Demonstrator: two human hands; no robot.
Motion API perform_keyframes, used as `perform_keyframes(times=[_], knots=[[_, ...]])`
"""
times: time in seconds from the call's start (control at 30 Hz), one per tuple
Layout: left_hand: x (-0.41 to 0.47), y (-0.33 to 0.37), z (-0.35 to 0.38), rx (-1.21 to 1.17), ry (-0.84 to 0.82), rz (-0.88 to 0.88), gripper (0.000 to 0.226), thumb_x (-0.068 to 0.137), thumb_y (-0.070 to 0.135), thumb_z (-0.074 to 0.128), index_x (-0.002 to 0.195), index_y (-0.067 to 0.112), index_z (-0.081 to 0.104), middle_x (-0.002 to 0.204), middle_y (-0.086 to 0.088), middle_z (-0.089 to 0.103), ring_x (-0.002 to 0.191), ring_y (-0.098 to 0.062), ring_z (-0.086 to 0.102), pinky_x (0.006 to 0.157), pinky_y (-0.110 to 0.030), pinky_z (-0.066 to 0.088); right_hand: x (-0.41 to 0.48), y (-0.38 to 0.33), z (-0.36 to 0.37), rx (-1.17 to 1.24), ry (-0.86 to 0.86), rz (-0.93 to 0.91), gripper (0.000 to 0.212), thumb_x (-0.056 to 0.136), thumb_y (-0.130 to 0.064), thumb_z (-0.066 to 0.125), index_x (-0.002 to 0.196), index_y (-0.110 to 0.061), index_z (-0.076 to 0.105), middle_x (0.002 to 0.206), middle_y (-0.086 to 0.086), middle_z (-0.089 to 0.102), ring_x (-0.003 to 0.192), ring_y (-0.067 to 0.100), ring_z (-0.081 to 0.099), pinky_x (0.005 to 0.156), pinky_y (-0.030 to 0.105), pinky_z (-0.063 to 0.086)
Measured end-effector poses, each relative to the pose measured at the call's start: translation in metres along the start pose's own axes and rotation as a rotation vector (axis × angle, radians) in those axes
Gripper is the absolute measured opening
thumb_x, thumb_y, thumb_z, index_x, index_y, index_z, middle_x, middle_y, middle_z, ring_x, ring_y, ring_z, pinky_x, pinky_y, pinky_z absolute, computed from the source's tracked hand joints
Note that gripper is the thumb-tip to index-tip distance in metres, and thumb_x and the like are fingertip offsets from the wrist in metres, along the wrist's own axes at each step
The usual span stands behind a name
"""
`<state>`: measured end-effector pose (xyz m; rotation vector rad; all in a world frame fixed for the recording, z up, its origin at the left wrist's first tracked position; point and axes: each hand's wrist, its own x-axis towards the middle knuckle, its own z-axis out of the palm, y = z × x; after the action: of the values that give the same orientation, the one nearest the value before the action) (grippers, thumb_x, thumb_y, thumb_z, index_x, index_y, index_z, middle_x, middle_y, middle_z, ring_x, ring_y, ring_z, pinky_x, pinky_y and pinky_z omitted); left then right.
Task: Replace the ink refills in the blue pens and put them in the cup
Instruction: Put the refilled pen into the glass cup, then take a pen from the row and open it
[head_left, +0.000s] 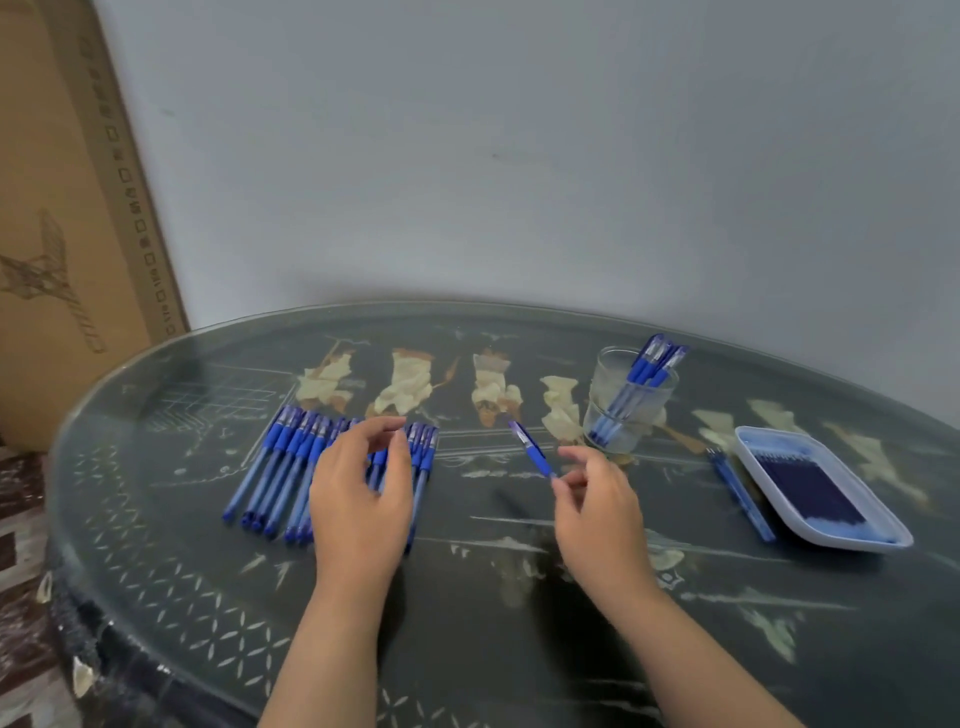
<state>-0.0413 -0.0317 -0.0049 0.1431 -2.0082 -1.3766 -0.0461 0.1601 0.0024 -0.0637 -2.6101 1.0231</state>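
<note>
A row of several blue pens (283, 470) lies side by side on the dark glass-topped table (519, 597). My left hand (363, 499) hovers over the right part of that row, fingers loosely curved, holding nothing. My right hand (597, 512) pinches one blue pen (532, 451) by its lower end, its capped tip pointing up and away. A clear glass cup (626, 402) stands just behind and to the right of it with several blue pens inside. A white tray (826, 491) at the right holds dark blue refills.
A few loose blue refills (740, 491) lie just left of the tray. A large cardboard box (67, 208) leans against the wall at the far left. The round table's edge curves close to me at the lower left.
</note>
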Motion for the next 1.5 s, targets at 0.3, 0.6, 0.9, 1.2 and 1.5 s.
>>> perform_keyframes(times=[0.3, 0.6, 0.9, 1.2, 1.5], knots=[[-0.043, 0.040, 0.065, 0.018, -0.440, 0.152, 0.026, 0.088, 0.028, 0.067, 0.113, 0.034, 0.063, 0.107, 0.024, 0.061, 0.107, 0.003, 0.054, 0.096, -0.023, 0.045, -0.017, 0.086, -0.059, -0.173, 0.064, -0.217, 0.033, 0.093, 0.000, 0.056, 0.117, -0.020, 0.068, 0.096, -0.008, 0.046, 0.090, 0.013, 0.047, 0.076, 0.013, 0.035], [-0.063, 0.043, 0.097, 0.094, -0.633, 0.242, 0.022, 0.086, 0.020, 0.073, 0.104, 0.031, 0.069, 0.098, 0.023, 0.062, 0.096, 0.002, 0.056, 0.090, -0.015, 0.042, -0.012, 0.115, -0.068, -0.067, -0.004, -0.330, 0.034, 0.092, 0.001, 0.052, 0.108, -0.025, 0.068, 0.100, -0.010, 0.047, 0.097, 0.010, 0.049, 0.087, 0.015, 0.038], [-0.061, 0.040, 0.096, 0.045, -0.628, 0.180, 0.017, 0.084, 0.008, 0.073, 0.097, 0.019, 0.073, 0.092, 0.016, 0.066, 0.088, 0.002, 0.058, 0.078, -0.003, 0.038, -0.010, 0.115, -0.063, -0.062, -0.014, -0.424, 0.022, 0.088, -0.020, 0.067, 0.110, -0.022, 0.068, 0.101, -0.013, 0.065, 0.096, 0.007, 0.052, 0.088, 0.024, 0.041], [-0.059, 0.034, 0.100, 0.050, -0.644, 0.162, 0.013, 0.082, 0.005, 0.075, 0.090, 0.015, 0.072, 0.084, 0.011, 0.065, 0.080, 0.002, 0.056, 0.073, -0.006, 0.038, -0.010, 0.114, -0.064, 0.048, 0.027, -0.510, 0.028, 0.089, -0.011, 0.058, 0.107, -0.024, 0.073, 0.092, -0.016, 0.068, 0.087, 0.015, 0.053, 0.076, 0.038, 0.050], [-0.053, 0.039, 0.094, 0.116, -0.569, 0.015, 0.023, 0.100, 0.018, 0.050, 0.081, 0.022, 0.062, 0.077, 0.004, 0.062, 0.071, -0.001, 0.053, 0.064, -0.008, 0.037, -0.007, 0.123, -0.070, 0.100, 0.206, -0.418, 0.015, 0.086, -0.003, 0.065, 0.087, -0.016, 0.073, 0.082, -0.011, 0.066, 0.081, 0.017, 0.054, 0.076, 0.039, 0.045]])
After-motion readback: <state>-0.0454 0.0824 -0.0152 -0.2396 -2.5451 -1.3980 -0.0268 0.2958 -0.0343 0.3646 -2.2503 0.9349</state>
